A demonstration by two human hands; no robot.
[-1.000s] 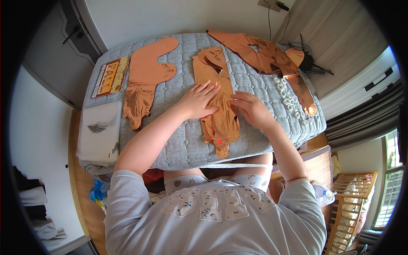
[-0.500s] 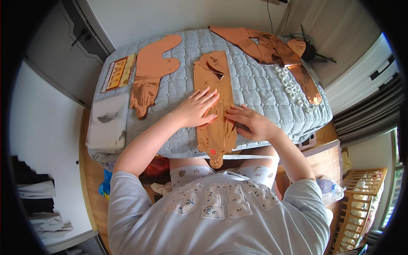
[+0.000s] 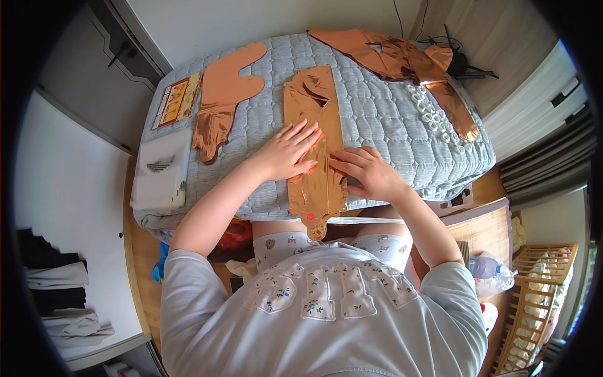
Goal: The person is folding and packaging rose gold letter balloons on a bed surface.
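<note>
A flat copper-coloured foil balloon (image 3: 322, 188) lies lengthwise in front of me on a quilted grey mattress, its narrow tail hanging over the near edge. My left hand (image 3: 286, 152) rests open on its left side, fingers extended across the foil. From the right, my right hand (image 3: 372, 174) touches the balloon's right edge with outstretched fingers; its thumb points toward the same edge. A red spot marks the foil near the tail. At the balloon's far end is a curved dark gap or fold.
Another flat copper foil balloon (image 3: 229, 94) lies to the left, beside a printed card (image 3: 178, 100) and a clear plastic bag (image 3: 162, 182). More crumpled foil (image 3: 389, 60), several small white rings (image 3: 433, 116) and a black device (image 3: 461, 65) occupy the far right. A wooden crib (image 3: 534, 301) stands lower right.
The whole view has shifted slightly, so the mattress sits a little higher in it. Both hands stay on the foil balloon; the right hand's fingers have changed position slightly.
</note>
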